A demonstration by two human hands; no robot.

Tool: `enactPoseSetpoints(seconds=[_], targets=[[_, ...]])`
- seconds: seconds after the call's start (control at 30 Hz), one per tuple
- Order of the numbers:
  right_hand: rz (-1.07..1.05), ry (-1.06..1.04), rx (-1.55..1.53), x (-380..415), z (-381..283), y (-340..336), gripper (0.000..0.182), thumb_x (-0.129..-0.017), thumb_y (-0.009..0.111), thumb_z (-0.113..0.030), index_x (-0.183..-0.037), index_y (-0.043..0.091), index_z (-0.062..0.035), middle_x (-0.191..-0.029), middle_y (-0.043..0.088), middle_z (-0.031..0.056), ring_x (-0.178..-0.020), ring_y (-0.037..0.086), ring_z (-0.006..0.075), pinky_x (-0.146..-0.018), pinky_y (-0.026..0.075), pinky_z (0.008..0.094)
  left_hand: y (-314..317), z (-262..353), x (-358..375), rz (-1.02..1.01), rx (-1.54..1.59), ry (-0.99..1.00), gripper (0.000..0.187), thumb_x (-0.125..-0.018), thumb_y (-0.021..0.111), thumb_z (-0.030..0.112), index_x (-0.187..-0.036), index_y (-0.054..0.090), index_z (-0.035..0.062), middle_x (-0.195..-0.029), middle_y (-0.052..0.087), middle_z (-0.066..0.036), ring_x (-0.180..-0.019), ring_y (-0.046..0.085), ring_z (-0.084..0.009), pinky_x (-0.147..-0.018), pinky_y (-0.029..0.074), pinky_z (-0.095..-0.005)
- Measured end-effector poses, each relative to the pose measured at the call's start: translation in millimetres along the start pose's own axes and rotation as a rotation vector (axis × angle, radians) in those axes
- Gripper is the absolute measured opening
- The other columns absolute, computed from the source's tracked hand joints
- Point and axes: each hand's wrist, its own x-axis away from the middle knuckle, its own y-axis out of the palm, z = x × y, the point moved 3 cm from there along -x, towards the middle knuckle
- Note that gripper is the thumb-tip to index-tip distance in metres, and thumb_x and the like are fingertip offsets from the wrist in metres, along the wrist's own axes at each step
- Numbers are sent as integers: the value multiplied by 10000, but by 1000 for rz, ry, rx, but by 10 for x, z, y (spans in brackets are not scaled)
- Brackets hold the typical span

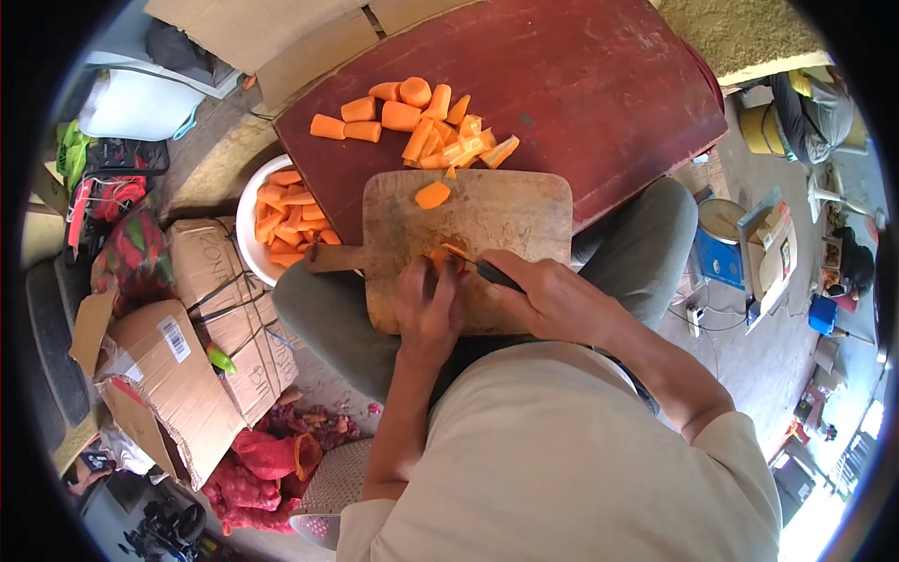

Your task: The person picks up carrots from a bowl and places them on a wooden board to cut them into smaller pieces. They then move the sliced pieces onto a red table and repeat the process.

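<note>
A wooden cutting board point(506, 220) with a handle rests against the table edge, over my lap. My right hand point(538, 292) is closed round the dark handle of a knife point(496, 273), whose blade reaches toward my left fingers. With bent fingers, my left hand point(431, 304) presses a piece of carrot point(437, 255) onto the board. Most of that piece is hidden under the fingers. Another carrot piece point(432, 195) lies near the board's far edge. Beyond it, cut carrot sticks point(459, 148) and thicker carrot chunks point(401, 116) are heaped on the table.
The red table point(599, 94) stretches ahead. At its left, a white basin point(245, 225) holds peeled carrots. Cardboard boxes point(178, 375) and red mesh sacks point(257, 478) crowd the floor at left. A blue scale point(719, 258) stands at right.
</note>
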Motion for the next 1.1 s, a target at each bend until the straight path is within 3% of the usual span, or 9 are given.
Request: enactPoseSetpoints(seconds=[0.17, 0.27, 0.47, 0.6, 0.87, 1.1], targets=[[60, -121, 23, -159, 218, 114, 446, -1126, 593, -300, -1453, 551, 0, -890, 732, 326, -866, 732, 523, -754, 563, 580, -1, 14, 19, 15, 32, -33, 350, -930, 804, 3, -1268, 721, -22, -1228, 616, -240, -1019, 675, -422, -829, 580, -483], [12, -9, -45, 12, 59, -22, 434, -1125, 596, -301, -1440, 567, -6, -921, 740, 324, -885, 734, 521, -775, 574, 582, -64, 37, -54, 7, 20, -13, 337, -937, 791, 7, -1266, 721, -26, -1228, 617, -244, -1009, 679, -424, -828, 583, -489], [54, -49, -30, 473, -101, -134, 445, -1117, 611, -295, -1458, 551, -15, -983, 751, 314, -912, 736, 518, -807, 579, 590, -35, 7, 21, -39, -17, -20, 358, -962, 739, 33, -1319, 725, 4, -1226, 624, -254, -1015, 686, -430, -832, 585, -491], [41, -4, 2, 529, -111, -107, 445, -1113, 620, -285, -1460, 544, -17, -941, 752, 305, -897, 739, 516, -788, 584, 586, -47, 18, 8, -50, -42, -6, 399, -952, 726, 28, -1351, 730, 35, -1231, 624, -267, -1013, 687, -425, -828, 584, -493], [46, -26, 16, 297, -178, -23, 429, -1111, 617, -278, -1432, 543, -4, -890, 737, 321, -839, 728, 531, -750, 575, 598, -76, 34, -24, -53, -37, -3, 419, -917, 731, 27, -1336, 725, 30, -1246, 620, -282, -1016, 686, -431, -830, 584, -493], [25, -45, 27, -211, -5, 106, 415, -1118, 590, -290, -1387, 552, 23, -918, 719, 354, -906, 721, 540, -805, 575, 586, -38, 15, -17, -13, -63, 28, 380, -915, 727, 26, -1293, 706, -1, -1227, 619, -286, -1027, 686, -453, -848, 593, -499]])
